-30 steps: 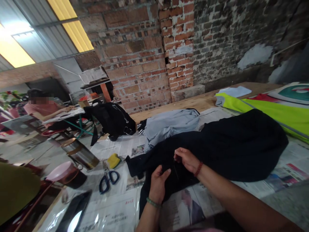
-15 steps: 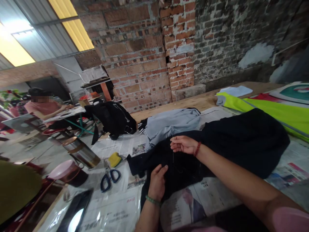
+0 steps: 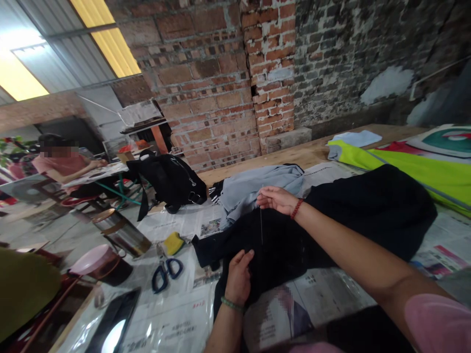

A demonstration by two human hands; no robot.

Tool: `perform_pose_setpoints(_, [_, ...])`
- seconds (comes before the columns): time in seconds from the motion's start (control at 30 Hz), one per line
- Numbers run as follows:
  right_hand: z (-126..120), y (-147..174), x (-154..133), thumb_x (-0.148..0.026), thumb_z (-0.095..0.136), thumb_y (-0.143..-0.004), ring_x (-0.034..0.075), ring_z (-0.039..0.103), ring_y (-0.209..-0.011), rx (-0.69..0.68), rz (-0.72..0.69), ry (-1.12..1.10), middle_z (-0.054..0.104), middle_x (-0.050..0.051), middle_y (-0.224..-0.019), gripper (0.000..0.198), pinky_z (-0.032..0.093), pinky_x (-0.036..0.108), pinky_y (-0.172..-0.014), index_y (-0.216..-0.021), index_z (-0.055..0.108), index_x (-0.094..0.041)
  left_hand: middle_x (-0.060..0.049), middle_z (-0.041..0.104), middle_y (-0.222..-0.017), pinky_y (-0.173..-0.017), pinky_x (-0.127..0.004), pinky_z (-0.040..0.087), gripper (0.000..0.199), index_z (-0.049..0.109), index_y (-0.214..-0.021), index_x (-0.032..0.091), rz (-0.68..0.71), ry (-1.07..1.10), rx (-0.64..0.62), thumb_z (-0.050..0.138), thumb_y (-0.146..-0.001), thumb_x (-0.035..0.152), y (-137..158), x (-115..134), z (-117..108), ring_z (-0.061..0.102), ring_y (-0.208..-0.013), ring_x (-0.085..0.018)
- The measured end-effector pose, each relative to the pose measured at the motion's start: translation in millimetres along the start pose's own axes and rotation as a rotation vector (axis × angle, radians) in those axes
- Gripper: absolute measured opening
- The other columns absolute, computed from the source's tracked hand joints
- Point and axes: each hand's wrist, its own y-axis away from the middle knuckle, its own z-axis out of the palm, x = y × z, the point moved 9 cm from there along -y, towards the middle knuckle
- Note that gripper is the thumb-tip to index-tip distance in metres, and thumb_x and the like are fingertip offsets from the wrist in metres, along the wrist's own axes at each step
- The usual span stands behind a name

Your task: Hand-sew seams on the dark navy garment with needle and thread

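A dark garment (image 3: 283,242) lies spread over the newspaper in front of me. My left hand (image 3: 240,277), with a green bracelet, is closed on its near edge, thumb on top and the other fingers partly hidden. Raised above the cloth, my right hand (image 3: 277,200) pinches a thin sewing needle (image 3: 262,188) whose tip stands up past the fingertips. From there a pale thread (image 3: 261,226) runs straight down to the garment near my left thumb. Blue-handled scissors (image 3: 166,275) and a yellow sponge-like piece (image 3: 173,243) lie left of my left hand.
A grey garment (image 3: 253,189) and a black bag (image 3: 167,181) lie behind. On the left stand a metal flask (image 3: 121,231) and a lidded cup (image 3: 105,264), near a phone (image 3: 114,318). A neon-yellow garment (image 3: 415,169) and an iron (image 3: 451,140) are at right. A person (image 3: 64,164) sits far left.
My right hand has risen with the needle, and the thread, looser before, is now drawn straight. My left hand stays in place on the garment.
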Motion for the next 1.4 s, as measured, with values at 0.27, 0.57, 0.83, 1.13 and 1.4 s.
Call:
perform_pose_setpoints(0.27, [29.7, 34.8, 38.8, -0.024, 0.046, -0.079, 0.010, 0.058, -0.052, -0.220, -0.126, 0.930, 0.062, -0.001, -0.063, 0.020, 0.047, 0.022, -0.057, -0.089, 0.063, -0.018, 0.006, 0.059, -0.056, -0.046, -0.016, 0.040, 0.032, 0.054, -0.070, 0.017, 0.011, 0.049, -0.071, 0.077, -0.048, 0.017, 6.6, 4.6, 9.4, 0.055, -0.049, -0.008])
perform_pose_setpoints(0.57, [55.9, 86.3, 47.3, -0.009, 0.042, -0.076, 0.011, 0.058, -0.076, -0.474, -0.346, 1.169, 0.062, 0.004, -0.084, 0.028, 0.044, 0.021, -0.073, -0.089, 0.066, -0.017, 0.001, 0.065, -0.065, -0.057, -0.020, 0.045, 0.021, 0.060, -0.072, 0.015, 0.011, 0.067, -0.243, 0.073, -0.055, 0.014, 12.2, 8.4, 26.9, 0.060, -0.058, -0.010])
perform_pose_setpoints(0.83, [56.7, 92.8, 56.7, -0.009, 0.039, -0.076, 0.007, 0.052, -0.055, -0.440, -0.302, 1.005, 0.057, 0.001, -0.078, 0.030, 0.045, 0.019, -0.054, -0.088, 0.064, -0.020, 0.001, 0.065, -0.065, -0.059, -0.020, 0.045, 0.019, 0.061, -0.070, 0.014, 0.028, 0.049, -0.273, 0.073, -0.055, 0.014, 13.6, 8.4, 28.3, 0.059, -0.058, -0.011])
perform_pose_setpoints(1.13, [63.4, 93.6, 54.3, -0.010, 0.041, -0.077, 0.008, 0.052, -0.052, -0.422, -0.281, 1.038, 0.058, -0.001, -0.066, 0.024, 0.043, 0.019, -0.055, -0.085, 0.062, -0.018, 0.001, 0.061, -0.060, -0.053, -0.018, 0.041, 0.015, 0.062, -0.069, 0.013, 0.051, -0.028, -0.313, 0.071, -0.057, 0.015, 9.7, 4.7, 29.3, 0.053, -0.053, -0.008])
perform_pose_setpoints(1.4, [75.3, 99.8, 48.2, -0.008, 0.041, -0.077, 0.013, 0.059, -0.079, -0.417, -0.384, 1.125, 0.063, 0.002, -0.084, 0.036, 0.043, 0.025, -0.073, -0.111, 0.047, -0.019, 0.001, 0.063, -0.061, -0.054, -0.019, 0.042, 0.021, 0.063, -0.072, 0.013, 0.019, -0.007, -0.275, 0.073, -0.054, 0.017, 8.0, 2.1, 27.1, 0.056, -0.054, -0.010])
